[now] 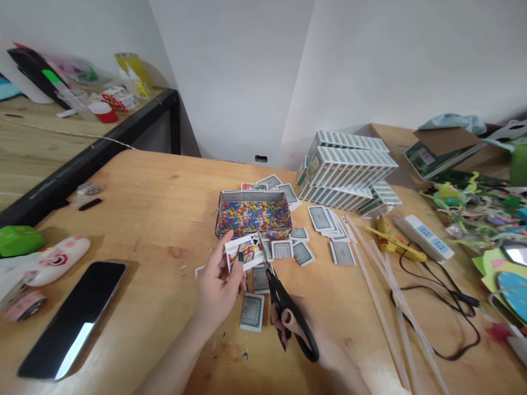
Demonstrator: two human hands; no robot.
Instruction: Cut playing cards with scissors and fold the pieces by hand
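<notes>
"Head view: where's the playing card (249, 249)?"
"In your left hand (218, 288), fingers pinching it above the worktop (164, 219), closer to the near edge than the patterned box (255, 216)."
"And your right hand (303, 312)?"
"Its fingers grasp black-handled scissors (278, 291), blades at the card's right edge; whether they touch it, I cannot tell."

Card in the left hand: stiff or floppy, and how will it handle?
The card looks fairly stiff: gripped at one side by the left hand, it shows no clear droop. Being a thin sheet, it is probably very light. Scissors at its free edge could twist it.
</notes>
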